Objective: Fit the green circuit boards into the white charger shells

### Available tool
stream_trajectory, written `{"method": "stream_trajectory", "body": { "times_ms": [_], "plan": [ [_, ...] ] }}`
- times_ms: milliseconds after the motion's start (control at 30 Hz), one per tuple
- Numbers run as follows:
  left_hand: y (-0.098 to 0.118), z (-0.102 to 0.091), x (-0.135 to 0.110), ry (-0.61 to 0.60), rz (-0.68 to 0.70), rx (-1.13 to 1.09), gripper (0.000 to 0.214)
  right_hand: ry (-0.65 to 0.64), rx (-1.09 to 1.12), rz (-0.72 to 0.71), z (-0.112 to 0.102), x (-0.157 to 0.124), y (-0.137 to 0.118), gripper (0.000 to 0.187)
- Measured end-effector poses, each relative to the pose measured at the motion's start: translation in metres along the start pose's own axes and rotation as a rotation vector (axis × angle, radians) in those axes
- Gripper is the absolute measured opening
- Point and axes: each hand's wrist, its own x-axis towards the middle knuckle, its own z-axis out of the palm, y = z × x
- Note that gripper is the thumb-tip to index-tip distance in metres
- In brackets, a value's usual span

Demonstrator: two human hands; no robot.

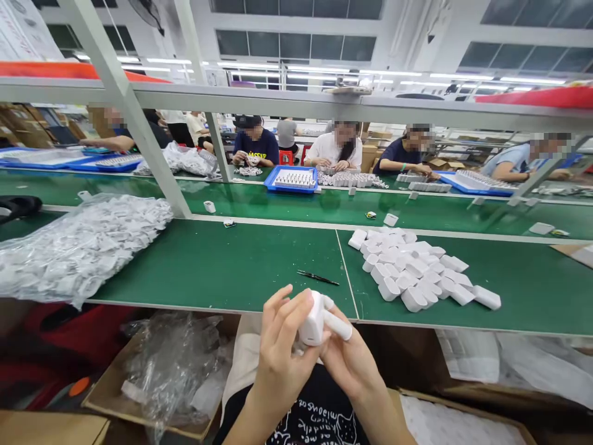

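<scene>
My left hand and my right hand meet in front of my chest, below the near edge of the green bench. Both are closed on one small white plastic housing. The left fingers curl round its left side. The right thumb and fingers pinch a white tab or film at its right end. A heap of several like white housings lies on the bench to the right. Black tweezers lie on the bench just beyond my hands.
A large clear bag of white parts lies at the left. Crumpled plastic in a cardboard box sits below the bench. Slanted metal frame posts rise ahead. Several people sit across the far conveyor with blue trays.
</scene>
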Motion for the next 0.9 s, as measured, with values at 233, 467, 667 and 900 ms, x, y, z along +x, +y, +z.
{"method": "stream_trajectory", "body": {
  "times_ms": [233,467,667,900],
  "plan": [
    [0.014,-0.018,0.009,0.069,0.000,0.060,0.048,-0.179,-0.040,0.086,0.025,-0.008,-0.004,0.027],
    [-0.009,-0.009,0.001,0.004,-0.134,0.118,0.052,-0.001,-0.471,-0.186,0.002,0.023,0.014,0.028],
    [-0.078,0.004,-0.020,-0.304,-0.354,0.061,0.042,0.233,-0.962,-0.535,-0.071,0.052,0.009,0.016],
    [-0.115,0.046,-0.003,-0.227,-0.240,-0.100,0.028,0.167,-1.416,-0.635,-0.106,0.083,-0.009,0.014]
  ]
}}
